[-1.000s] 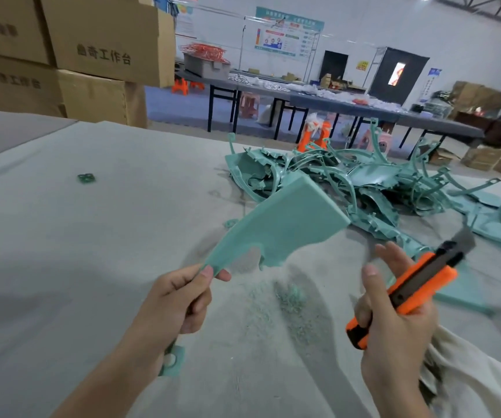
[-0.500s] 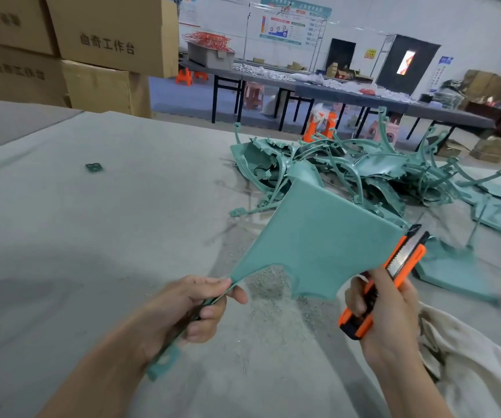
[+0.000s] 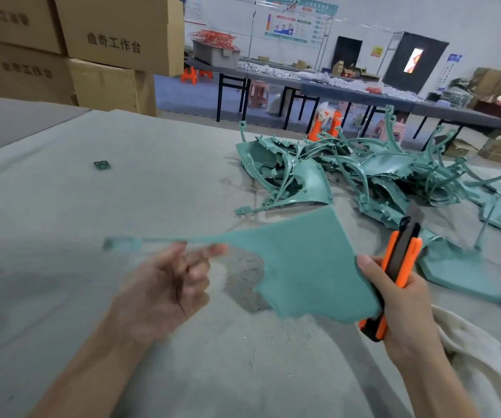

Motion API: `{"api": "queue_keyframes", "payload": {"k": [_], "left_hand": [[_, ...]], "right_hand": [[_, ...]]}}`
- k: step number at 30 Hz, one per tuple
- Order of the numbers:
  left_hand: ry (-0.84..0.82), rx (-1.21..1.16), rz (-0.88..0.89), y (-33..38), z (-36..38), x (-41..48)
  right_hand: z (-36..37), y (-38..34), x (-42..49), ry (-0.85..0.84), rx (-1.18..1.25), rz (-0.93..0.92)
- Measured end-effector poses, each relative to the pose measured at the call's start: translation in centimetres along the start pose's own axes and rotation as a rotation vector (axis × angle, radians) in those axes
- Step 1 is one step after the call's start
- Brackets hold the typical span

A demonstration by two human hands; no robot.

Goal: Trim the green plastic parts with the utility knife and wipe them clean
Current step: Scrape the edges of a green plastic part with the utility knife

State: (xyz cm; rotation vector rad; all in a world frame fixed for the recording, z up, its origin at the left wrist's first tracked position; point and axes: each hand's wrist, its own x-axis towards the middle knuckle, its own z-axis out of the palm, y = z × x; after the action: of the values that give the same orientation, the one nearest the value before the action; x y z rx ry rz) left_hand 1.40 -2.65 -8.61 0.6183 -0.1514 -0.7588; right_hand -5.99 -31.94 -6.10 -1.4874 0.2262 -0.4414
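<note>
While the left hand (image 3: 164, 285) pinched its thin strap at frame centre, the green plastic part (image 3: 300, 267) looked light and flexible; right-hand fingers (image 3: 366, 267) gripped utility knife (image 3: 394, 273) and panel edge.

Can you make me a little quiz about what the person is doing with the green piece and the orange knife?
1. True or false: the utility knife is lying on the table.
2. Which hand grips the knife? A) left hand B) right hand C) neither
3. Fill in: behind the held green plastic part lies a ____ of more green parts.

Key
1. False. The right hand holds it upright, beside the part's right edge.
2. B. The left hand is at the part's thin arm; blur hides whether it pinches it.
3. Pile, resting on the table's far side.
</note>
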Motion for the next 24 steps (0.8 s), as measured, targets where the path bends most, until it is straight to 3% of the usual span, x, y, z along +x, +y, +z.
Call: {"api": "queue_keyframes", "payload": {"k": [1,3,7,9,11,14,17,24], "left_hand": [[-0.062,-0.066,0.042,-0.1,0.0,0.1],[-0.071,0.027,0.09,-0.6,0.1,0.3],[0.125,0.486,0.303,-2.8,2.1,1.3],[0.207,0.8,0.469,-4.2,3.1,1.6],[0.175,0.967,0.569,-5.7,3.9,1.6],[0.096,0.88,0.577,-7.4,4.8,1.5],[0.045,0.765,0.575,-7.9,4.8,1.7],[0.082,0.747,0.584,-7.4,4.2,1.6]], "right_hand": [[0.3,0.1,-0.2,0.016,-0.031,-0.004],[0.9,0.4,-0.5,0.015,-0.052,-0.014],[2.7,1.1,-1.5,-0.076,-0.01,-0.068],[3.5,1.4,-2.1,-0.051,-0.136,-0.175],[4.4,1.8,-2.4,-0.019,-0.259,-0.319],[5.7,2.4,-2.9,-0.14,-0.347,-0.479],[6.5,2.9,-3.5,-0.315,-0.42,-0.528],[7.0,3.1,-3.6,-0.383,-0.438,-0.556]]}}
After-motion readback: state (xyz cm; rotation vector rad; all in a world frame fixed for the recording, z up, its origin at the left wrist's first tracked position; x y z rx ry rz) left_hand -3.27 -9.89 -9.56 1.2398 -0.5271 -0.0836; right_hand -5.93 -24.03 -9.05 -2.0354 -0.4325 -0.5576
